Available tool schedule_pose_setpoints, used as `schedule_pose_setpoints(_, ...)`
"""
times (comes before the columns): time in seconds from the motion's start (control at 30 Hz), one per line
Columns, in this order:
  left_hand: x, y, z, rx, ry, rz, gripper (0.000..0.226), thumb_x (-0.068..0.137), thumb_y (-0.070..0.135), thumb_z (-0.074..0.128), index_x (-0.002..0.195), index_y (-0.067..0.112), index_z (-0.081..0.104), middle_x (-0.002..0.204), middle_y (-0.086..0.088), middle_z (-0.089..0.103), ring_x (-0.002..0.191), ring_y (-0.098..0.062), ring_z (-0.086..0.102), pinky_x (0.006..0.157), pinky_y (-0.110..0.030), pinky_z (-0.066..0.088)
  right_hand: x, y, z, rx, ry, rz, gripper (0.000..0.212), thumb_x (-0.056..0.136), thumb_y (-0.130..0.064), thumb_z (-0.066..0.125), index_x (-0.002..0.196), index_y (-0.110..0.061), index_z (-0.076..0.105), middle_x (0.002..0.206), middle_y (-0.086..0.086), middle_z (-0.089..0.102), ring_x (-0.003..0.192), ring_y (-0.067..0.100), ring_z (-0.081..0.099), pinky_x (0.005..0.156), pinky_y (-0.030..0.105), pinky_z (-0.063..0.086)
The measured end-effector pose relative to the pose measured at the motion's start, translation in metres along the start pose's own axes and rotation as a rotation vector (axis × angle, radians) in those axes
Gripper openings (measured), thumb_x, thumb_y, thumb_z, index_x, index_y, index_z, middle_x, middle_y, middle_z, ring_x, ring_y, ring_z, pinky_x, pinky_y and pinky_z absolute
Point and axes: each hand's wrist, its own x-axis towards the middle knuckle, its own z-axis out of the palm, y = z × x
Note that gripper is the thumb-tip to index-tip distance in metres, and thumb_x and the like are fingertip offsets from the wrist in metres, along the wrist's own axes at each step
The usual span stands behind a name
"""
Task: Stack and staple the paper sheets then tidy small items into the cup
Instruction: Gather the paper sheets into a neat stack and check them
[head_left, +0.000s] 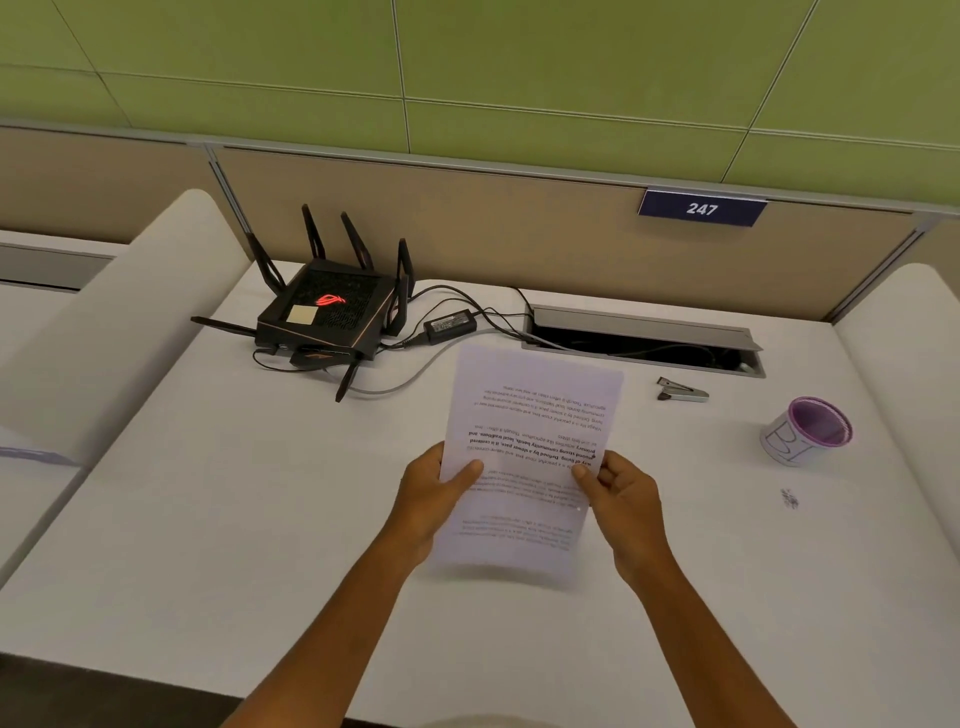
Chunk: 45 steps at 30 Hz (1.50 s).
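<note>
Both hands, left (434, 491) and right (621, 491), pinch printed paper sheets (530, 457) by the side edges above the worktop (260, 519); loosely gripped, sheets could slide askew before reaching the stapler (682, 389) beside the cup (805, 431)

A white desk (234, 519) carries everything. At its far left sits a black router (327, 317) with upright antennas, its power adapter (450, 325) and cables just to the right. A stapler (682, 390) lies right of centre, near an open cable tray (644, 343). Farther right stands a purple-rimmed cup (805, 431), with a small dark heap of staples (790, 499) nearer.
</note>
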Motion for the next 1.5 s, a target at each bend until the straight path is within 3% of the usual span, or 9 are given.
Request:
schedule_pose_setpoints(0.07,-0.002,0.004,0.005,-0.018,0.02,0.065,0.03,0.096,0.026,0.074,0.125,0.028,0.069,0.112,0.005,0.079,0.099,-0.018,0.077,0.081,-0.037,0.066,-0.003,-0.004,-0.001,0.028,0.021,-0.059,0.021,0.096,-0.014,0.066,0.115,-0.02,0.071,0.108,-0.009,0.078,0.098,0.007,0.073,0.081,0.023,0.06)
schedule_pose_setpoints(0.23,-0.006,0.001,0.009,0.01,0.06,0.134,0.029,0.095,0.02,0.075,0.119,0.034,0.068,0.11,0.015,0.076,0.103,-0.005,0.071,0.077,-0.014,0.058,-0.007,-0.002,-0.001,0.077,0.068,-0.113,0.021,0.095,-0.011,0.066,0.11,-0.024,0.073,0.106,-0.01,0.078,0.098,0.005,0.072,0.083,0.017,0.057)
schedule_pose_setpoints(0.4,-0.009,-0.014,0.011,-0.004,0.072,0.09,0.028,0.096,0.02,0.075,0.112,0.04,0.066,0.111,0.015,0.074,0.108,-0.009,0.069,0.084,-0.019,0.055,-0.013,0.016,0.006,0.043,0.057,-0.06,0.025,0.095,-0.014,0.067,0.109,-0.033,0.072,0.105,-0.014,0.077,0.098,0.004,0.072,0.084,0.019,0.058)
schedule_pose_setpoints(0.57,-0.008,-0.016,0.01,-0.015,0.069,0.092,0.031,0.095,0.024,0.075,0.123,0.034,0.066,0.116,0.009,0.075,0.109,-0.01,0.069,0.093,-0.029,0.058,-0.014,0.014,0.007,0.013,0.06,-0.103,0.02,0.097,-0.017,0.065,0.105,-0.034,0.072,0.103,-0.016,0.077,0.097,0.008,0.072,0.083,0.02,0.058)
schedule_pose_setpoints(0.87,-0.017,-0.03,0.013,0.006,0.079,0.037,0.029,0.093,0.023,0.078,0.117,0.034,0.067,0.109,0.016,0.074,0.102,-0.007,0.07,0.075,-0.013,0.057,-0.015,0.024,0.008,0.014,0.04,-0.049,0.023,0.096,-0.018,0.066,0.111,-0.035,0.071,0.105,-0.016,0.077,0.099,0.007,0.072,0.084,0.022,0.059)
schedule_pose_setpoints(1.07,-0.016,-0.03,0.007,-0.022,0.112,-0.001,0.018,0.095,0.027,0.075,0.112,0.028,0.073,0.11,0.003,0.08,0.097,-0.016,0.076,0.075,-0.024,0.062,-0.011,0.017,-0.004,-0.018,-0.094,-0.024,0.017,0.094,-0.019,0.069,0.111,-0.019,0.073,0.104,-0.006,0.079,0.097,0.013,0.075,0.081,0.026,0.061)
schedule_pose_setpoints(1.23,-0.019,-0.031,-0.004,-0.238,0.211,-0.024,0.022,0.093,0.024,0.076,0.116,0.025,0.074,0.11,0.006,0.081,0.104,-0.016,0.075,0.078,-0.025,0.061,-0.009,0.025,-0.022,0.049,-0.167,0.079,0.018,0.093,-0.014,0.07,0.11,-0.011,0.074,0.107,0.007,0.078,0.103,0.03,0.073,0.084,0.045,0.061)
schedule_pose_setpoints(1.37,-0.023,-0.039,-0.004,-0.529,0.247,-0.091,0.037,0.094,0.017,0.074,0.13,0.026,0.069,0.121,0.0,0.078,0.113,-0.023,0.073,0.098,-0.046,0.059,-0.017,0.032,-0.021,0.241,-0.195,0.157,0.025,0.095,-0.014,0.065,0.117,-0.003,0.07,0.116,0.018,0.074,0.108,0.039,0.07,0.09,0.056,0.058)
schedule_pose_setpoints(1.5,-0.026,-0.054,0.005,-0.699,0.234,-0.15,0.042,0.098,0.013,0.069,0.137,0.027,0.065,0.129,-0.006,0.075,0.12,-0.03,0.07,0.104,-0.058,0.054,-0.028,0.035,-0.002,0.329,-0.18,0.192,0.03,0.093,-0.013,0.066,0.122,-0.006,0.068,0.119,0.016,0.073,0.109,0.036,0.071,0.092,0.057,0.057)
